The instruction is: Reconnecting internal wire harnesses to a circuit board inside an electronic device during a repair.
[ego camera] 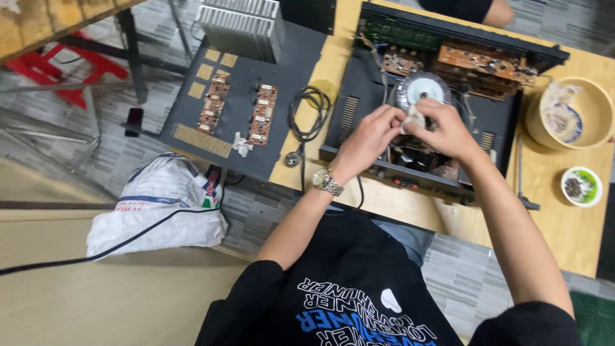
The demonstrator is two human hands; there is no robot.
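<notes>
While both hands meet over the open amplifier chassis (pixel 442 102), the left hand (pixel 365 138) and the right hand (pixel 445 131) pinch a small whitish wad (pixel 415 118) between their fingertips, just in front of the round silver transformer (pixel 419 90) at the chassis centre. Working it well probably calls for short, light strokes that keep clear of the thin wires and the brown circuit boards (pixel 487 64) at the chassis rear. To the right of the chassis a wooden bowl (pixel 596 96) holds a crumpled pale cloth and a small blue-rimmed dish; nearer the person than that bowl, a small green-and-white cup (pixel 582 186) holds dark bits, perhaps screws. Left of the chassis lies a coiled black cable (pixel 307 112).
</notes>
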